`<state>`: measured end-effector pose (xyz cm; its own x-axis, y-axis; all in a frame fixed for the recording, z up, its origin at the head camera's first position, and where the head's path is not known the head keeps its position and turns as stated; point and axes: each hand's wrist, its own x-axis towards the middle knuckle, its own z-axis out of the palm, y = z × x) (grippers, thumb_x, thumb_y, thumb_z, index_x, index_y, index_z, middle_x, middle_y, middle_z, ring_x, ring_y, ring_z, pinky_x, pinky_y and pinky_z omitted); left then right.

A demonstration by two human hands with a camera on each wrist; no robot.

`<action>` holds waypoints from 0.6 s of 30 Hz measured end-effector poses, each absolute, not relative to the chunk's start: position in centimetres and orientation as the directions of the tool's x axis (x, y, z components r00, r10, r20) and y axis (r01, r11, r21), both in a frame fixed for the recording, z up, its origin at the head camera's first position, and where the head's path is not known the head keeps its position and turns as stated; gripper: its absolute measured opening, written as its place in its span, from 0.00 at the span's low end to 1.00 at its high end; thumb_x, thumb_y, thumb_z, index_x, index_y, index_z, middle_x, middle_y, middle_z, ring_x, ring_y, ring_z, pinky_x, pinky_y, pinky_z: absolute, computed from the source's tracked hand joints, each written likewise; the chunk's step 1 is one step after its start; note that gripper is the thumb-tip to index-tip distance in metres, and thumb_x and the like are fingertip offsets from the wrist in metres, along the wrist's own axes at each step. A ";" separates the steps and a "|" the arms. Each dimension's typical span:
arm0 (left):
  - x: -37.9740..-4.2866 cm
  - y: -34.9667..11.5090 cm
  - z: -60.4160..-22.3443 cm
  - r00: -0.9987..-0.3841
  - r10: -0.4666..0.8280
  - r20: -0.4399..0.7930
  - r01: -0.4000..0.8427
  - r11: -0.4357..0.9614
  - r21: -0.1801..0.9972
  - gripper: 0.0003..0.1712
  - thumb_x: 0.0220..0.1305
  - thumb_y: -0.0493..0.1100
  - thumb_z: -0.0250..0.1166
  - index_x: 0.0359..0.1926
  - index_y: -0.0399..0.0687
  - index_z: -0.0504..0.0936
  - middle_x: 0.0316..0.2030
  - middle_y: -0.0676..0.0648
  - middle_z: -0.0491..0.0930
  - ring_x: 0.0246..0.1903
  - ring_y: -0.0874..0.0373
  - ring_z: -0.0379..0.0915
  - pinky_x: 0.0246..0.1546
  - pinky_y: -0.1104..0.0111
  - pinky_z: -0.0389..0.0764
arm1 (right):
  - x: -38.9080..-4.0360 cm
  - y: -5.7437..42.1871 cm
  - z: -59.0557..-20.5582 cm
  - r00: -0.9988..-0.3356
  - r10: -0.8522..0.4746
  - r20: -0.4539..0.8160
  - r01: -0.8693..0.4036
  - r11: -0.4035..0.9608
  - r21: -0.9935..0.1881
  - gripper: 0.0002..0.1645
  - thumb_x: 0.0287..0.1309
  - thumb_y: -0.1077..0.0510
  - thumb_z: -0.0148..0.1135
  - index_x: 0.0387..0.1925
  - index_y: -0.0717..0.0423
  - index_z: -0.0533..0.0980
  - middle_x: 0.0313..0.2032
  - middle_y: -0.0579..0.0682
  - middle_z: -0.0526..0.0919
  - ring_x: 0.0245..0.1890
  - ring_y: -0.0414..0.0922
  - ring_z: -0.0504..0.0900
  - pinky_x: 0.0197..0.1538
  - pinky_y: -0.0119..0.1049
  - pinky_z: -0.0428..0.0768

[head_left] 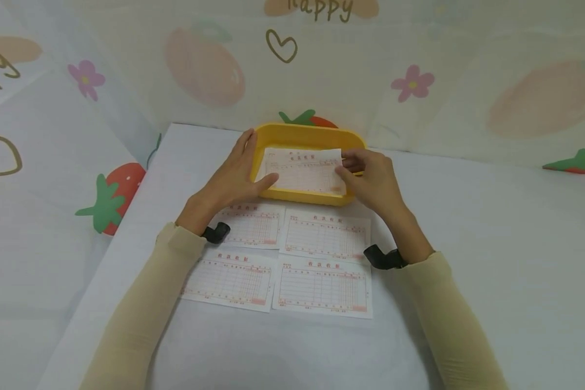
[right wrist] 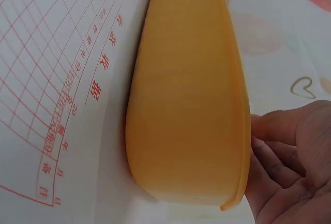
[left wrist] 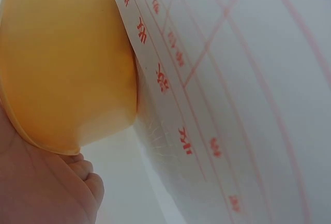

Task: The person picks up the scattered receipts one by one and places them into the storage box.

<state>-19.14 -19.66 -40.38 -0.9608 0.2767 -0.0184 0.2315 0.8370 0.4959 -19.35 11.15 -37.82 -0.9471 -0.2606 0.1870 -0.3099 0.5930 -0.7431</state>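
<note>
In the head view, a yellow plastic tray (head_left: 306, 198) with a rounded rim holds white receipt slips (head_left: 302, 172) printed in red. My left hand (head_left: 234, 169) holds the tray's left end, its fingers along the outside and its thumb reaching over the rim above the slips. At the other end, my right hand (head_left: 372, 176) pinches the top slip's right edge between thumb and fingers. The left wrist view shows the left fingertips (left wrist: 85, 175) outside the tray wall. In the right wrist view, the curled right fingers (right wrist: 282, 157) are just beyond the rim, and the pinched slip is hidden.
Several more receipt slips (head_left: 324, 287) lie in two rows on the white tabletop (head_left: 312, 352), in front of the tray. A patterned cloth (head_left: 346, 65) with strawberries and flowers hangs behind the table. Black wrist cameras (head_left: 384, 257) sit close above the slips.
</note>
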 end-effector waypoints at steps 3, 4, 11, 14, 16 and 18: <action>-19.2 -19.5 -40.3 -0.960 0.279 -0.022 0.232 0.837 0.496 0.65 0.71 0.71 0.58 0.86 0.44 0.30 0.87 0.44 0.28 0.86 0.43 0.36 0.85 0.48 0.52 | -19.2 11.2 -37.6 -0.941 -0.269 0.206 -0.330 0.596 -0.732 0.21 0.70 0.60 0.68 0.60 0.67 0.82 0.49 0.64 0.90 0.48 0.58 0.91 0.55 0.52 0.90; -19.1 -19.5 -40.3 -0.960 0.279 -0.022 0.231 0.836 0.498 0.65 0.71 0.71 0.58 0.86 0.44 0.30 0.87 0.44 0.28 0.86 0.43 0.36 0.85 0.48 0.52 | -19.1 11.2 -37.5 -0.939 -0.273 0.207 -0.334 0.598 -0.729 0.21 0.70 0.60 0.68 0.60 0.67 0.82 0.49 0.64 0.90 0.47 0.59 0.91 0.54 0.52 0.90; -19.3 -19.6 -40.6 -0.958 0.286 -0.015 0.241 0.832 0.500 0.65 0.71 0.72 0.57 0.86 0.45 0.29 0.87 0.45 0.27 0.86 0.43 0.36 0.85 0.47 0.52 | -18.6 11.5 -36.6 -0.929 -0.276 0.245 -0.367 0.628 -0.686 0.18 0.70 0.62 0.67 0.56 0.67 0.84 0.44 0.64 0.91 0.43 0.58 0.92 0.48 0.52 0.91; -19.2 -19.7 -40.5 -0.958 0.288 -0.014 0.242 0.830 0.503 0.65 0.71 0.72 0.57 0.86 0.45 0.29 0.87 0.45 0.27 0.86 0.43 0.36 0.85 0.47 0.52 | -18.5 11.8 -36.4 -0.927 -0.264 0.267 -0.375 0.633 -0.677 0.16 0.70 0.62 0.67 0.54 0.67 0.85 0.42 0.64 0.91 0.41 0.58 0.92 0.46 0.52 0.91; -19.2 -19.7 -40.5 -0.958 0.288 -0.014 0.242 0.830 0.502 0.65 0.71 0.72 0.57 0.86 0.45 0.29 0.87 0.45 0.27 0.86 0.43 0.36 0.85 0.47 0.52 | -18.4 12.0 -36.3 -0.925 -0.255 0.282 -0.380 0.631 -0.676 0.16 0.70 0.61 0.66 0.54 0.66 0.85 0.42 0.63 0.91 0.40 0.57 0.92 0.45 0.50 0.90; -19.2 -19.7 -40.5 -0.957 0.289 -0.015 0.244 0.832 0.498 0.65 0.71 0.73 0.57 0.86 0.45 0.29 0.87 0.45 0.27 0.86 0.43 0.36 0.85 0.47 0.52 | -18.3 12.3 -36.3 -0.923 -0.246 0.294 -0.383 0.629 -0.677 0.16 0.70 0.61 0.66 0.54 0.66 0.85 0.41 0.63 0.92 0.40 0.57 0.92 0.45 0.50 0.90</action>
<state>-19.25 -19.67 -40.54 -0.9571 0.2895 -0.0146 0.2441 0.8320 0.4983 -18.26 12.32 -36.28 -0.9234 -0.2465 0.2942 -0.3834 0.6286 -0.6767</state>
